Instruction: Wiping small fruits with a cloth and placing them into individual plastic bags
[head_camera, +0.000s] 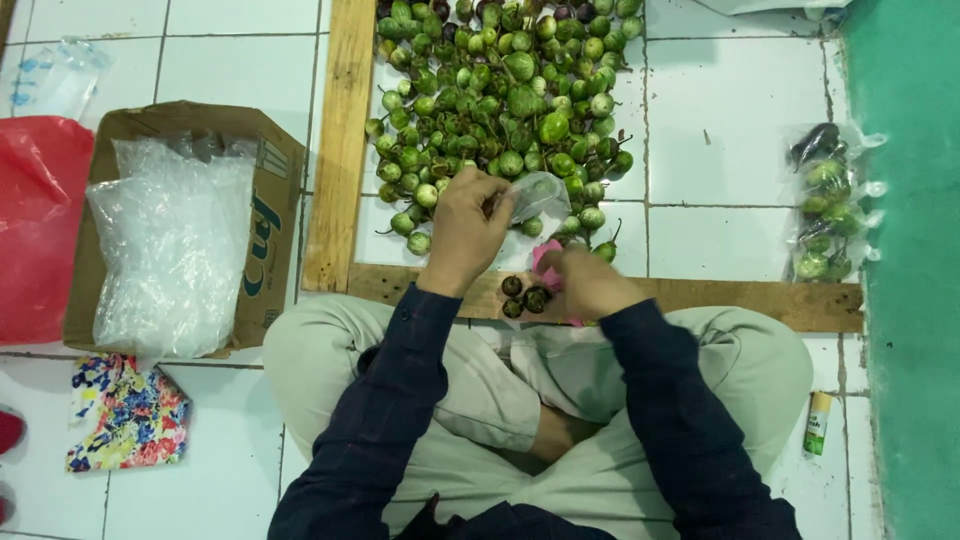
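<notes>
the left hand (465, 225) pinches a small clear plastic bag (538, 195) at the near edge of a heap of small green eggplants (500, 100) on the tiled floor (720, 180). the right hand (590, 282), fingers closed, grips something pink (545, 262) over the wooden frame (760, 300). a cardboard box (270, 200) holds clear bags (170, 245); a filled bag (825, 205) lies by the floor's right edge.

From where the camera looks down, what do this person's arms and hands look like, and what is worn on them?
Both arms are covered by long, dark navy sleeves with a faint checked pattern, reaching to the wrists. The left hand and right hand are bare: no gloves, and no rings, watch or bracelets are visible. The sleeve cuffs fit closely. Light beige trousers cover the crossed legs below.
</notes>
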